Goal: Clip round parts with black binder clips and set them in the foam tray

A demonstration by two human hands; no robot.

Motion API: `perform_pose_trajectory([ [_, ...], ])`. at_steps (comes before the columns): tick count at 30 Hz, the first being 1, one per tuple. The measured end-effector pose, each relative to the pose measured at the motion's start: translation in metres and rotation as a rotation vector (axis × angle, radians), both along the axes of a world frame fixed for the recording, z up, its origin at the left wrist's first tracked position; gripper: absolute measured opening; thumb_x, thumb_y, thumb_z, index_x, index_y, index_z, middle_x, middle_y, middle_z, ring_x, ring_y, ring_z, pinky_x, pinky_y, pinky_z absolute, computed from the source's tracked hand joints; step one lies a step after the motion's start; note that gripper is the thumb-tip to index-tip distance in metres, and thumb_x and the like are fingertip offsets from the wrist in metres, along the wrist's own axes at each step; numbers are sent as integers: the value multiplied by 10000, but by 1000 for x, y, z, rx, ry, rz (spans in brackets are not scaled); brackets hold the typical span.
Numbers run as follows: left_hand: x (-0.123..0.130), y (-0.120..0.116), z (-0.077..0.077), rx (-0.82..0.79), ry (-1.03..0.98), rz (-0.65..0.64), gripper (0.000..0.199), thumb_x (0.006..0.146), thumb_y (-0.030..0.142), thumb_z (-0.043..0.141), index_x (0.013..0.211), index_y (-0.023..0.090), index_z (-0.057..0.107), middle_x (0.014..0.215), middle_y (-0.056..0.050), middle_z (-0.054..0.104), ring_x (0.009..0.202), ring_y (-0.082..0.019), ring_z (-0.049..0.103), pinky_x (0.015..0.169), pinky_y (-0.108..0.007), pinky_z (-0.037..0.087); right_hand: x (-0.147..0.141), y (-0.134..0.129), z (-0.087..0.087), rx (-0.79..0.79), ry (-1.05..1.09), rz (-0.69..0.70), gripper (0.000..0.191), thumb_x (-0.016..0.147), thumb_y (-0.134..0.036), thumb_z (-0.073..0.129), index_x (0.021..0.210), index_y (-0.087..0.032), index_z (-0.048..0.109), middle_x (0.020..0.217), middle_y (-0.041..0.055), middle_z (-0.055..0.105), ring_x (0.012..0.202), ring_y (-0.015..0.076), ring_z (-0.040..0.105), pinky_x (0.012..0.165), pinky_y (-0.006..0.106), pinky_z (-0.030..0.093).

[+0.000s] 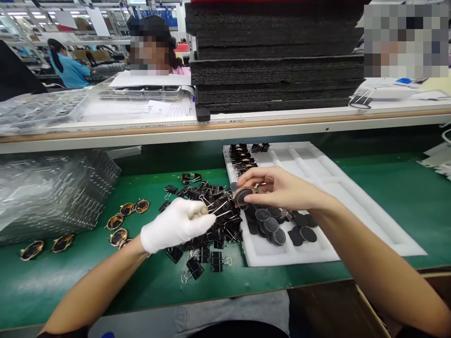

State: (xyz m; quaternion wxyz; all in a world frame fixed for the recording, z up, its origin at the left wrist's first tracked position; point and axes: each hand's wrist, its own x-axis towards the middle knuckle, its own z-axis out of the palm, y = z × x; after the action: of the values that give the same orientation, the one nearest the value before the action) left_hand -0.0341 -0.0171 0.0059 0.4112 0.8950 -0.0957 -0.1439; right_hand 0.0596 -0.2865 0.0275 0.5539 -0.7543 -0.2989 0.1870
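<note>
My left hand (pixel 176 225), in a white glove, is closed with thumb and fingers pinched around a binder clip (pixel 220 206) whose silver handles stick out to the right. Bare, my right hand (pixel 278 188) grips a round dark disc (pixel 242 197) with a brownish rim between thumb and fingers. A heap of black binder clips (pixel 218 234) lies under and around the gloved hand. Below my right hand, loose black discs (pixel 271 225) are piled on a white foam tray (pixel 373 225). Clipped pieces (pixel 243 157) stand in a row in the tray's far left compartment.
Several gold-rimmed round pieces (pixel 118 221) lie on the green table (pixel 116 286) at left. Stacked clear plastic trays (pixel 52 197) stand behind them. A shelf (pixel 169 134) crosses above, bearing a tall stack of black foam sheets (pixel 278 70). Other people sit beyond.
</note>
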Motion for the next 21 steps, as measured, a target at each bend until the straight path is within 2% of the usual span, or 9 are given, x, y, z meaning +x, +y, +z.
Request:
perform_pose_trajectory([
  [4, -1, -8, -3, -9, 3, -21, 412, 903, 420, 556, 607, 190, 384, 558, 68, 366, 536, -73, 299, 488, -222, 258, 0, 7, -3, -13, -70, 69, 168, 809, -264, 810, 971, -220, 820, 920, 44, 761, 820, 174, 688, 686, 272, 551],
  [7, -1, -7, -3, -9, -22, -26, 410, 899, 426, 561, 603, 190, 405, 547, 68, 375, 533, -74, 314, 498, -222, 273, -2, 11, -9, -37, -114, 95, 163, 825, -292, 796, 973, -229, 825, 918, 38, 762, 763, 152, 664, 628, 254, 519],
  [12, -2, -7, -5, -24, -9, -38, 413, 904, 427, 552, 600, 191, 403, 536, 72, 364, 521, -72, 310, 510, -220, 290, -5, 16, -9, -4, -44, 96, 164, 795, -292, 813, 946, -228, 825, 826, 28, 743, 734, 162, 662, 635, 273, 525],
  [15, -1, -6, -2, -16, 27, -54, 383, 915, 439, 542, 637, 195, 444, 547, 66, 419, 516, -79, 364, 507, -222, 309, -6, 16, -9, -29, -21, 101, 176, 789, -309, 826, 940, -220, 818, 831, 33, 738, 725, 165, 657, 627, 279, 513],
  [17, 3, 1, 3, 6, 60, -143, 321, 926, 450, 541, 733, 194, 554, 618, 47, 536, 551, -93, 457, 526, -223, 357, -7, 16, -13, -40, -12, 105, 186, 797, -325, 829, 947, -216, 809, 851, 37, 741, 739, 166, 662, 651, 287, 518],
  [19, 14, 17, 8, 28, 41, -216, 323, 963, 474, 493, 967, 202, 667, 772, 16, 663, 622, -116, 558, 588, -237, 438, -8, 16, -20, 7, 40, 60, 201, 802, -332, 837, 956, -209, 792, 908, 48, 752, 809, 177, 684, 718, 300, 538],
  [20, 21, 28, 10, 60, -5, -198, 377, 986, 490, 452, 1097, 211, 680, 859, -4, 704, 673, -131, 604, 641, -253, 479, -9, 17, -25, 67, 99, 11, 216, 798, -336, 849, 956, -207, 779, 926, 50, 753, 833, 177, 689, 740, 302, 544],
  [21, 28, 41, 11, 114, -74, -125, 448, 1011, 512, 391, 1204, 217, 667, 924, -23, 725, 721, -151, 638, 694, -276, 508, -9, 18, -30, 151, 183, -50, 245, 786, -340, 867, 965, -208, 764, 936, 48, 752, 839, 172, 689, 744, 300, 549],
])
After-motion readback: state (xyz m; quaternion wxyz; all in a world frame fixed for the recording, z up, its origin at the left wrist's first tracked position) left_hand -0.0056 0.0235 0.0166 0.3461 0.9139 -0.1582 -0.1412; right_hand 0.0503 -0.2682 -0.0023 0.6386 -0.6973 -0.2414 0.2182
